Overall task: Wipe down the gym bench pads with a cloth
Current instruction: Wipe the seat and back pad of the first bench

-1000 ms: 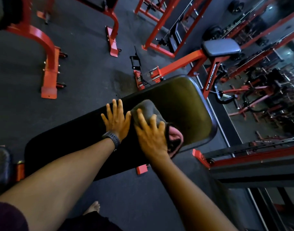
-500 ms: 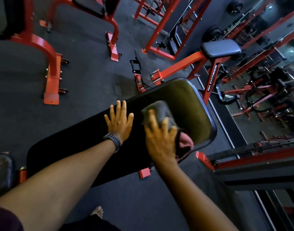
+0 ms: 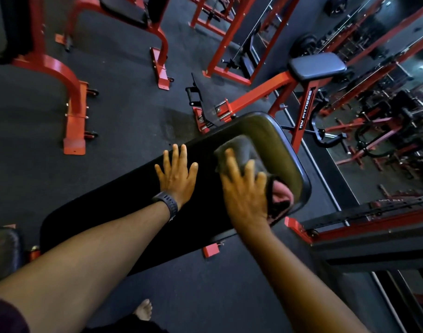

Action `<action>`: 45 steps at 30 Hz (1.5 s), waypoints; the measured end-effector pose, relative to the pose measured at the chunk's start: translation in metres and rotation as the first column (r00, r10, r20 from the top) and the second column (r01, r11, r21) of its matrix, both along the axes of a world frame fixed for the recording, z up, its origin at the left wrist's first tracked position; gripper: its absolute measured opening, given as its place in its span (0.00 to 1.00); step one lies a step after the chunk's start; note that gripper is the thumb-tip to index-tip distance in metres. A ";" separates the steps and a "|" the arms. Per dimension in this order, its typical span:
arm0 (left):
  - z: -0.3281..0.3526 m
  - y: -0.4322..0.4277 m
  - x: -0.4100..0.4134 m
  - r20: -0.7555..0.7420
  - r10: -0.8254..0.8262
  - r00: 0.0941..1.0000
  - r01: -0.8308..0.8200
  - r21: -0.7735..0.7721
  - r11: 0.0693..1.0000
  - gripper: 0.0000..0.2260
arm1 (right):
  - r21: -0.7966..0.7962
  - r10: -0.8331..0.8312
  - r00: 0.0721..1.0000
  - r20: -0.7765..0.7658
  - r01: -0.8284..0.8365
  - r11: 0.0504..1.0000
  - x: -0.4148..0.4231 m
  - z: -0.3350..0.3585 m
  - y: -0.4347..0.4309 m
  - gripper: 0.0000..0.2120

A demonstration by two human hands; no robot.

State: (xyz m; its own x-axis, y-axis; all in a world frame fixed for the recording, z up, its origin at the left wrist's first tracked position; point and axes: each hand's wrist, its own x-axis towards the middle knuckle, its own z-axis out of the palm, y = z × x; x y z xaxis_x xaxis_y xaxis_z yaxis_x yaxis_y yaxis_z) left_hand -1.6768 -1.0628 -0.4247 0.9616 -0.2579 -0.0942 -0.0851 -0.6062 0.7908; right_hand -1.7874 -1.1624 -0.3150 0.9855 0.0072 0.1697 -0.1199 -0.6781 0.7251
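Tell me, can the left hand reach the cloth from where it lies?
Probably yes. The left hand lies flat on the bench pad beside the cloth, with only bare pad between, though the right hand covers much of it.

Grey-pink cloth (image 3: 247,152), black bench pad (image 3: 124,212)

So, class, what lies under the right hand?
A grey cloth, pressed flat on the black bench pad by the right hand. The cloth's middle is hidden beneath the palm.

I get one view, the wide head camera: it looks forward and steeply down at the pad (image 3: 124,195), close above it, with floor (image 3: 124,111) beyond the pad.
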 end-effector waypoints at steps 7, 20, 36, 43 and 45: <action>0.002 -0.007 -0.003 0.046 -0.058 0.997 0.058 0.001 0.998 0.26 | -0.016 0.046 0.992 -0.119 -0.048 0.999 0.087 0.026 -0.010 0.22; 0.007 -0.007 -0.003 0.044 -0.060 0.997 0.060 -0.010 0.998 0.27 | 0.085 0.005 0.998 0.067 -0.010 0.996 -0.001 -0.023 0.010 0.25; 0.010 -0.013 -0.003 0.092 -0.078 0.993 0.075 0.037 0.996 0.27 | 0.094 0.002 0.999 -0.033 0.001 0.996 -0.020 -0.034 0.028 0.24; 0.014 -0.011 -0.001 0.066 -0.072 0.995 0.072 0.008 0.997 0.26 | 0.059 -0.180 0.983 0.028 0.178 0.982 0.073 0.048 -0.022 0.23; 0.018 -0.012 -0.002 0.082 -0.082 0.993 0.084 -0.020 0.996 0.26 | 0.136 -0.301 0.942 0.152 0.281 0.950 0.058 0.057 -0.028 0.24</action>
State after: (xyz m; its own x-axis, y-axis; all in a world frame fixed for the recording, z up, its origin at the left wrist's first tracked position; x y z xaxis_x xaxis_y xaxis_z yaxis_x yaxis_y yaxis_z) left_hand -1.6789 -1.0745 -0.4068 0.9408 -0.3387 -0.0101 -0.1987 -0.5757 0.7931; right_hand -1.7293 -1.1901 -0.2582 0.8984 -0.3038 0.3173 -0.4382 -0.6698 0.5994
